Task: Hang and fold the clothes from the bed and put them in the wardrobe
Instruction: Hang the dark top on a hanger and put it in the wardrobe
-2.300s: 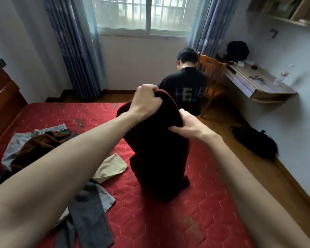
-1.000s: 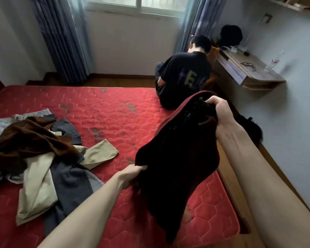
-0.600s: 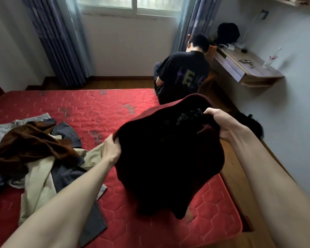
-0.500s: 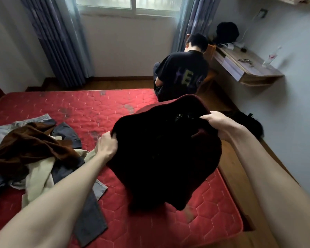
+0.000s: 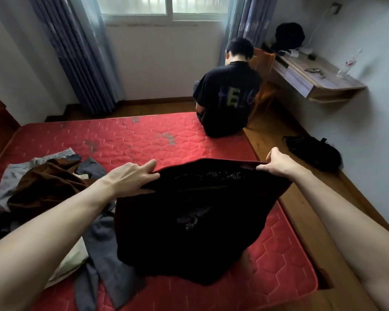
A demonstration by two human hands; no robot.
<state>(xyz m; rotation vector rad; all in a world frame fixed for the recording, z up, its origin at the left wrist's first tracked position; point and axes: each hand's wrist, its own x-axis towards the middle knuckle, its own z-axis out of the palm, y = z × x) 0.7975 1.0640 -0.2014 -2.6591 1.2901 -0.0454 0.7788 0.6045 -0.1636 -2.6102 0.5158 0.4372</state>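
Fingers of the left hand (image 5: 130,176) pinch the left top corner of a dark garment (image 5: 193,221), with the thumb underneath and the other fingers laid nearly straight over the edge. At the far left of the red mattress (image 5: 144,138) lies a pile of clothes (image 5: 47,187): a brown piece on top, grey pieces around it, and a cream one near the front edge (partly hidden by the left arm). A grey garment (image 5: 103,261) stretches from this pile toward the near side.

In the middle, the dark garment is held up and spread between both hands, its lower part hanging down onto the mattress. It looks almost black, with a dark red edge along the top.

To the right, the right hand (image 5: 279,163) grips the other top corner, its fingers curled around the cloth. Farther away, a person in a black shirt (image 5: 227,97) sits on the far corner of the mattress, back turned. Beside this person stands a wooden chair (image 5: 264,70), then a wall desk (image 5: 319,79) with a bottle (image 5: 348,63). A black bag (image 5: 314,153) lies on the wooden floor near the right wall.
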